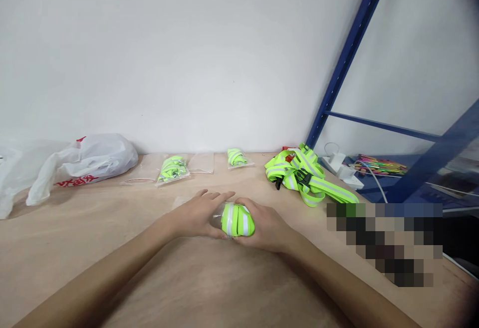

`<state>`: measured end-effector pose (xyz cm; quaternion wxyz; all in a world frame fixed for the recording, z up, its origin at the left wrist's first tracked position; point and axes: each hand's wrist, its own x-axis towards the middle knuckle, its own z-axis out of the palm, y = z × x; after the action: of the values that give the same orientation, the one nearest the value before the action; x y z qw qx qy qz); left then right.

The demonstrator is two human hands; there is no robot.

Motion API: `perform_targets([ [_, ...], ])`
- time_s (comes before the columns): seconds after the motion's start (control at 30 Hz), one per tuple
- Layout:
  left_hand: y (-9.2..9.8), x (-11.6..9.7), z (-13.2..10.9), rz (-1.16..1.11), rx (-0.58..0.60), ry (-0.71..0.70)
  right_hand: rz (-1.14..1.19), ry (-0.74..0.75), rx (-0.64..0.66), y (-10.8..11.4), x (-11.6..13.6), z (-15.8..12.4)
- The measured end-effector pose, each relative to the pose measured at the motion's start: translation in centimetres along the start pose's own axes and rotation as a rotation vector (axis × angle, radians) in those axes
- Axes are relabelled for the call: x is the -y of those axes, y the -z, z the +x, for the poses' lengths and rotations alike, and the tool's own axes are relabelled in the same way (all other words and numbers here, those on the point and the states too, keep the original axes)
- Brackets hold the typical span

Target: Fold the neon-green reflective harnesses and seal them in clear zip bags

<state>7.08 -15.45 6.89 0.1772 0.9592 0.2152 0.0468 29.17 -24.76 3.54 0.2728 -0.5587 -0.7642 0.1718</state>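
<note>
My right hand [268,225] is wrapped around a folded bundle of neon-yellow reflective strap [239,221] with silver-white stripes. Part of the bundle lies within the mouth of a clear plastic bag [217,215]. On the bag's left side, my left hand [198,214] grips the plastic, with its thumb below and fingers above. Both hands are close together just above the table. Palms and some fingertips are hidden, and how deep the bundle sits in the bag is hard to tell.
Along the wall lie two bagged strap bundles [174,169] [237,158], flat clear bags [202,163] and a white plastic bag [105,156]. Loose reflective straps with black buckles [299,170] are heaped at right, near a blue rack post [344,58] and white power adapters [339,165]. One area is pixelated.
</note>
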Motion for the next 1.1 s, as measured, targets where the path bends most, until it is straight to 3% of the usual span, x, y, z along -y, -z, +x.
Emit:
perform_targets([
  [0.2, -0.8, -1.2, 0.4, -0.053, 0.006, -0.035, 0.174, -0.068, -0.016, -0.4, -0.2, 0.0],
  [0.4, -1.7, -1.6, 0.7, -0.115, -0.055, 0.011, 0.365, -0.103, 0.120, -0.1, 0.1, -0.1],
  [0.6, -2.9, -1.2, 0.7, -0.197, -0.066, -0.006, 0.342, -0.118, -0.037, -1.4, -0.7, 0.3],
  [0.83, -4.1, -1.9, 1.2, -0.235, -0.102, 0.018, 0.421, -0.140, -0.104, -2.7, -0.8, 0.8],
  [1.0, -4.6, -2.0, 1.5, -0.213, -0.136, 0.035, 0.790, -0.124, -0.099, -2.6, -1.2, 0.7],
  [1.1, -4.8, -1.9, 1.6, -0.253, -0.145, 0.071, 0.965, -0.183, -0.209, -3.0, -1.3, 0.8],
])
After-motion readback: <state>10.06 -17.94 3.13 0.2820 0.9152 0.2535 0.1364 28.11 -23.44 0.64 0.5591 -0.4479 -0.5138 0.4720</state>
